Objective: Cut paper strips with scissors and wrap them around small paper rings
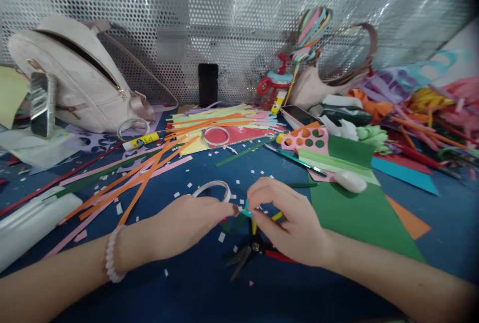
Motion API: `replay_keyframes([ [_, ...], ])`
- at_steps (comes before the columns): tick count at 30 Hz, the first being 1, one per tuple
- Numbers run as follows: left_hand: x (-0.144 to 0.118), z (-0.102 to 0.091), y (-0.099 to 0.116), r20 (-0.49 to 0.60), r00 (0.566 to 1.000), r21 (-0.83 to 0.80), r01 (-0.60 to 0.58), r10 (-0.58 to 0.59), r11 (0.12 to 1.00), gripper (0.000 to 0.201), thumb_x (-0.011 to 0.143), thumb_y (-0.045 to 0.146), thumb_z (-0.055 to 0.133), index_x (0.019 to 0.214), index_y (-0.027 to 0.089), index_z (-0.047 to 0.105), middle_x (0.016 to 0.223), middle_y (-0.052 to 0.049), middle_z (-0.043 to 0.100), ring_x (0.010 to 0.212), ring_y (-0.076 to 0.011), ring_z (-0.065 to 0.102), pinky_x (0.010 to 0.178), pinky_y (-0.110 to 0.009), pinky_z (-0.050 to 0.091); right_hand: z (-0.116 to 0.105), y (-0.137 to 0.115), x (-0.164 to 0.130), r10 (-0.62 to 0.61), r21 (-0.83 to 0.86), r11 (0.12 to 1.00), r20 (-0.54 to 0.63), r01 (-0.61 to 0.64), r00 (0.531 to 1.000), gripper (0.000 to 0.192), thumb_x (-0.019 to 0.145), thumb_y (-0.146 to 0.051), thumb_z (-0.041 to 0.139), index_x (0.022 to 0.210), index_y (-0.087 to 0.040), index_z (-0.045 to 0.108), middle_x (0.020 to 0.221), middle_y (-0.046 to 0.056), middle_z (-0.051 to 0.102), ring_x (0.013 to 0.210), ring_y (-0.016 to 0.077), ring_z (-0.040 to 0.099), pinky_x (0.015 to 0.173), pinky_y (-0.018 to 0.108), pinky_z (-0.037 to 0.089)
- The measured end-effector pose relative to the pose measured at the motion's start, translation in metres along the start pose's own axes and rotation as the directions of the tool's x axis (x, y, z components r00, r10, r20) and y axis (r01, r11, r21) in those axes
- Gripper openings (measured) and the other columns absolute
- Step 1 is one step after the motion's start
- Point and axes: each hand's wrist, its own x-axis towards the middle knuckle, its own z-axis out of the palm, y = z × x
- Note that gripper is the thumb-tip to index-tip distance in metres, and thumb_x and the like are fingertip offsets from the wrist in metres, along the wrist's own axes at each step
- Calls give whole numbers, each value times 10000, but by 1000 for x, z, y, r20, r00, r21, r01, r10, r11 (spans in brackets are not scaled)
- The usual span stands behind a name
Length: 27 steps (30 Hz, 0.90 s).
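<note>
a small teal paper piece [246, 209] is pinched between the left hand [187, 225] and right hand [288, 223] at lower centre. scissors [249, 253] are seen just below on the table [194, 283].

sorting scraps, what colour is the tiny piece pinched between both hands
Teal, pinched between the left hand and right hand: the small paper piece, head view.

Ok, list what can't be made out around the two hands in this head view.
- Teal scrap: pinched between left hand and right hand; fingers cover most of it, shape unclear.
- Scissors: handles hidden under the right hand.
- Tape roll: near edge hidden behind the left hand.
- Glue stick: label too small to read.
- Right-side paper pile: blurred at the lens edge.
</note>
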Motion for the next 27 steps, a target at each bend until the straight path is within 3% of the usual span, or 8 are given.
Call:
replay_keyframes([
  [6, 3, -6, 4, 120, 990, -276, 102, -71, 956, 164, 902, 217, 369, 1021, 240, 480, 710, 59, 538, 414, -48, 497, 507, -171, 385, 0, 1, 0, 50, 18, 999, -10, -50, 999, 161, 798, -36, 487, 789, -196, 500, 751, 19, 558, 721, 123, 546, 634, 242, 466],
  [13, 1, -8, 1, 33, 972, -449, 224, -235, 865, 133, 880, 267, 436, 996, 238, 496, 744, 52, 540, 390, -29, 488, 442, -156, 401, -14, 13, 4, 331, 124, 936, 21, -331, 944, 245, 819, -135, 500, 1037, -216, 423, 905, 32, 538, 756, 129, 544, 672, 274, 478],
  [15, 1, -8, -2, -31, 950, -585, 235, -311, 776, 169, 869, 271, 462, 1036, 244, 456, 828, 35, 560, 376, -19, 474, 412, -157, 406, -27, 17, 9, 336, 21, 939, 166, -345, 927, 173, 811, -142, 505, 964, -209, 462, 873, 25, 548, 754, 134, 540, 668, 267, 461],
  [16, 1, -8, -3, -66, 937, -651, 221, -344, 726, 199, 864, 267, 475, 1057, 249, 431, 855, 31, 562, 369, -13, 467, 396, -155, 405, -33, 18, 12, 327, -66, 944, 319, -324, 889, 131, 790, -146, 531, 903, -205, 499, 837, 17, 560, 731, 135, 538, 651, 261, 448],
  [18, 2, -10, -6, -132, 909, -742, 174, -396, 648, 254, 856, 255, 494, 1086, 263, 385, 844, 42, 552, 355, -4, 454, 375, -144, 398, -44, 20, 15, 317, -210, 948, 608, -238, 728, 102, 747, -194, 612, 834, -203, 561, 803, 7, 594, 709, 147, 550, 635, 265, 428],
  [20, 3, -13, -9, -186, 884, -779, 134, -429, 612, 275, 851, 234, 507, 1081, 270, 360, 798, 67, 528, 341, 7, 443, 369, -128, 391, -49, 21, 16, 308, -268, 951, 748, -157, 588, 157, 706, -240, 681, 835, -206, 597, 829, 10, 621, 743, 173, 573, 655, 282, 423],
  [22, 5, -16, -12, -224, 863, -798, 105, -454, 594, 281, 844, 200, 508, 1064, 268, 347, 776, 82, 498, 333, 16, 438, 365, -117, 385, -49, 21, 15, 293, -278, 954, 794, -111, 533, 193, 694, -242, 705, 856, -204, 606, 861, 19, 626, 795, 195, 581, 683, 297, 422],
  [27, 7, -19, -15, -255, 833, -818, 86, -491, 569, 309, 829, 143, 494, 1053, 259, 314, 794, 83, 470, 319, 26, 426, 343, -111, 367, -47, 18, 10, 304, -280, 952, 832, -122, 464, 243, 636, -118, 673, 854, -185, 588, 844, 25, 593, 773, 187, 554, 648, 284, 420],
])
